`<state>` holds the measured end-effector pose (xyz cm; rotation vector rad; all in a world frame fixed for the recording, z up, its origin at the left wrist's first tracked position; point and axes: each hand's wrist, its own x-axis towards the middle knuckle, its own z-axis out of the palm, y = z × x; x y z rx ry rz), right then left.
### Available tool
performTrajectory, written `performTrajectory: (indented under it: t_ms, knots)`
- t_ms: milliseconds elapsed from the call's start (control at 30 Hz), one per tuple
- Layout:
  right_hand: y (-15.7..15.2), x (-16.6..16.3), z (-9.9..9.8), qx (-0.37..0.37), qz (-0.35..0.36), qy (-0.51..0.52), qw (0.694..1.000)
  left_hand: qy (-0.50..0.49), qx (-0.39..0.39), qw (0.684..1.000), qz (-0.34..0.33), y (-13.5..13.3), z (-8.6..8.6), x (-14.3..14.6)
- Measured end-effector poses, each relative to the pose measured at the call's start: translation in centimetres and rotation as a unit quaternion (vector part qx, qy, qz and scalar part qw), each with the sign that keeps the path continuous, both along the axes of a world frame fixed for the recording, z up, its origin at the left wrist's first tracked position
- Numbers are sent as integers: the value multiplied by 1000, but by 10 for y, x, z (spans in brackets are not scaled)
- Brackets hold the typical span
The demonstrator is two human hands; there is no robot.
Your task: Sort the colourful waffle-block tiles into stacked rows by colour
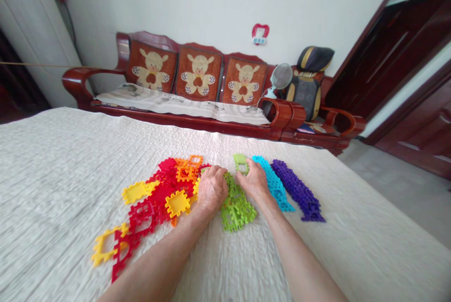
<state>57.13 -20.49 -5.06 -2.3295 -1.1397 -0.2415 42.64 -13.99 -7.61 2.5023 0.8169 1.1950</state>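
Observation:
My left hand point(213, 187) is curled with its fingertips down, between the red and yellow pieces and the green ones. Its fingers hide what is under them. At the top of the green row, my right hand point(254, 182) has thumb and fingers at the edge of a light green interlocking tile point(241, 163). More green toothed tiles point(237, 212) lie overlapping between the hands. To the left is a loose heap of red tiles point(162, 196), with yellow tiles point(178, 203) and orange tiles point(188, 169) among them.
Right of the hands lie a row of blue tiles point(273, 182) and a row of purple tiles point(299, 191). All rest on a pale cloth-covered table point(70, 166). Beyond its far edge stand a wooden sofa point(197, 116) with bear cushions and a small fan point(282, 76).

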Motion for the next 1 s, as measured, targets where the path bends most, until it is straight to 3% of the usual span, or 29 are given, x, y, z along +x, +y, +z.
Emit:
performTrajectory:
  t_ms: [233,467,667,833,1000]
  knots:
    - [41,33,6,8,17,-52,998,-1,-16,1000,-4,-2,4,-1]
    - [51,39,7,-57,9,-32,998,-1,-19,1000,-8,-2,4,-1]
    - [19,24,3,53,42,-22,997,-2,-25,1000,-6,-2,4,-1]
    - [-23,0,-5,3,143,112,983,-5,-34,999,2,-1,4,-1]
    - [-36,-17,6,-26,212,158,964,-16,-38,999,5,2,2,-1]
